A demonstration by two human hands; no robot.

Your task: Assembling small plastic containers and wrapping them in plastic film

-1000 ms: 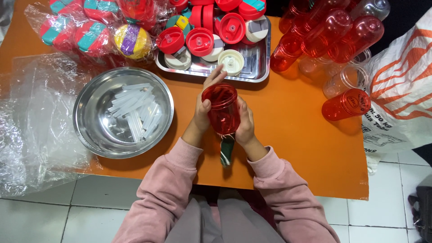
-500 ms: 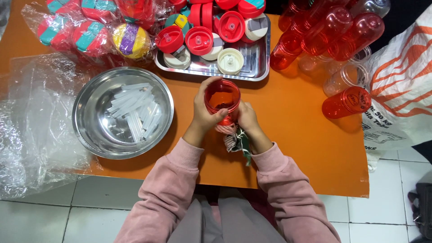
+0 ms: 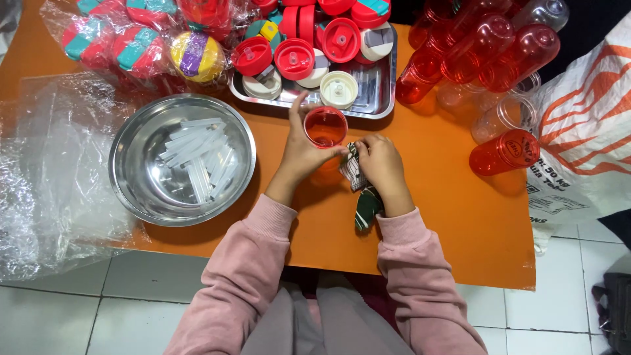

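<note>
Near the orange tabletop's [image 3: 460, 217] left edge sits a round steel bowl [image 3: 182, 158] of clear plastic straws [image 3: 200, 154], then the left hand [image 3: 299, 154] grasps an upright red translucent plastic bottle [image 3: 325, 128] mid-table below the steel tray [image 3: 378, 85], the right hand [image 3: 381, 164] pinching a dark patterned cloth strap [image 3: 358, 181] beside it

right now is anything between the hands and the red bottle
Nothing visible. The left hand already grips the red bottle, standing upright on the orange table. The right hand sits just beside it, holding a dark patterned strap.
</note>
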